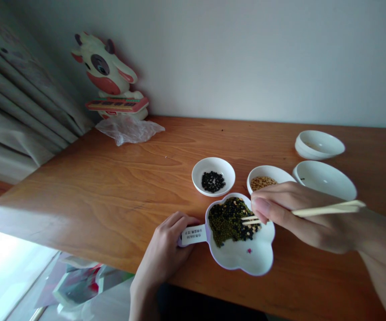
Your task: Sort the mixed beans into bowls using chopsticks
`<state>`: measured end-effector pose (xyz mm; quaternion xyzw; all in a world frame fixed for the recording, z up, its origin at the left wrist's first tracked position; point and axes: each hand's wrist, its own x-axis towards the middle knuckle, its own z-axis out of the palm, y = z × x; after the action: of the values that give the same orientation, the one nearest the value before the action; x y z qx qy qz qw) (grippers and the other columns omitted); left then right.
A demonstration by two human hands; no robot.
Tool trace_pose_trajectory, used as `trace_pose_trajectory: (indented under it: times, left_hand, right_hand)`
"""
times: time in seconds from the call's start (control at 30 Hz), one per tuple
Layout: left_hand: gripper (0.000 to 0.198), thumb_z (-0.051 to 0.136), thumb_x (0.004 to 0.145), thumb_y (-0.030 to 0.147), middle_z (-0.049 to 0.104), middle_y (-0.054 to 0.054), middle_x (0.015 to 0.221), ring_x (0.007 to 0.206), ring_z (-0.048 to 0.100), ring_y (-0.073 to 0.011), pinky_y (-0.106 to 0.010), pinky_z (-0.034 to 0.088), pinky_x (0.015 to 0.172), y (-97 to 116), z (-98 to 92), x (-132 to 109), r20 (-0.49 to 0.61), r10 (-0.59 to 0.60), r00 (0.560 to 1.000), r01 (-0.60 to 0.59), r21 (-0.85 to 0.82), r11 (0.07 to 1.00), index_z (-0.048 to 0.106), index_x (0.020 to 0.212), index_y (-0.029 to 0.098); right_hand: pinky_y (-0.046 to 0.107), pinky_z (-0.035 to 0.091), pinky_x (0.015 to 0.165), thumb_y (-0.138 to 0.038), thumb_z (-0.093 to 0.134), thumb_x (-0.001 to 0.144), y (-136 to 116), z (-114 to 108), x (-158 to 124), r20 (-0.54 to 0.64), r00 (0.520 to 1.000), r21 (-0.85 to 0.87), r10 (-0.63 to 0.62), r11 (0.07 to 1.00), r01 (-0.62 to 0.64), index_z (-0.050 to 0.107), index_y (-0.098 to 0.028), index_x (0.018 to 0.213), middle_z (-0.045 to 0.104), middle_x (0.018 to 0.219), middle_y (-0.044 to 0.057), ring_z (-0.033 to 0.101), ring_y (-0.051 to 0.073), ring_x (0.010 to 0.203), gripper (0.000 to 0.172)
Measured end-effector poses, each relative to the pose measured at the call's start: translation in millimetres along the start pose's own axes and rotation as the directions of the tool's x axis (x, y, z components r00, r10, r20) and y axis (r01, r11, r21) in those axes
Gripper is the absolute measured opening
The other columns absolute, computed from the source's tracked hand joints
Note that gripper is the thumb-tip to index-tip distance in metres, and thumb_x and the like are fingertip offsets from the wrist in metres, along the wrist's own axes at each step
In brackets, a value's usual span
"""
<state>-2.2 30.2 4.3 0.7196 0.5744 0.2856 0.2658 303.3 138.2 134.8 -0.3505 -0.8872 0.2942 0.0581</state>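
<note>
A white flower-shaped dish (246, 261) with a labelled handle (193, 234) sits near the table's front edge. It holds a heap of mixed green, black and yellow beans (231, 220). My left hand (166, 249) grips the handle. My right hand (300, 214) is closed on a pair of wooden chopsticks (326, 208), whose tips rest in the bean heap. Behind the dish stand a small white bowl of black beans (213, 176) and a small white bowl of yellow beans (267, 179).
Two more white bowls (325, 179) (319, 145) stand at the right. A cow-shaped toy (109, 80) and a crumpled clear plastic bag (129, 128) are at the back left by the wall. Curtains (15, 102) hang at far left. The wooden table's (112, 187) front edge runs just below the dish.
</note>
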Motion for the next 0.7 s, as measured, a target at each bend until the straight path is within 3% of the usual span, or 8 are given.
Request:
trace_pose_trajectory:
  times: [0.37, 0.57, 0.7]
  left_hand:
    - [0.031, 0.066, 0.093, 0.008, 0.073, -0.002, 0.11, 0.097, 0.071, -0.0195, -0.03, 0.054, 0.087, 0.3, 0.1, -0.9, -0.004, -0.002, 1.0, 0.002, 0.002, 1.0, 0.073, 0.117, 0.027]
    - [0.029, 0.066, 0.095, 0.009, 0.073, -0.004, 0.11, 0.096, 0.071, -0.0201, -0.031, 0.055, 0.085, 1.4, -0.4, -0.5, -0.008, 0.004, 1.0, -0.004, 0.011, 1.0, 0.073, 0.117, 0.027]
    - [0.03, 0.066, 0.094, 0.008, 0.073, -0.004, 0.111, 0.098, 0.072, -0.0206, -0.031, 0.056, 0.087, 1.9, -0.6, 0.2, -0.003, 0.003, 1.0, -0.003, 0.017, 1.0, 0.073, 0.117, 0.027]
  right_hand:
    - [0.037, 0.045, 0.07, -0.048, 0.032, 0.114, -2.2, -8.0, -2.5, -0.055, 0.997, 0.039, -0.06, 0.997, 0.062, 0.062, -0.024, 0.077, 0.068, 0.074, 0.002, 0.06, 0.02, 0.07, 0.054]
    - [0.038, 0.047, 0.075, -0.05, 0.035, 0.114, 1.4, -4.4, -3.6, 0.014, 1.0, 0.048, 0.022, 0.999, -0.023, 0.064, -0.025, 0.083, 0.071, 0.083, 0.002, 0.063, 0.021, 0.077, 0.049]
    - [0.038, 0.046, 0.075, -0.051, 0.035, 0.114, 1.8, -1.2, 0.2, -0.008, 1.0, 0.021, 0.011, 1.0, -0.011, 0.064, -0.024, 0.081, 0.071, 0.081, 0.002, 0.064, 0.021, 0.077, 0.051]
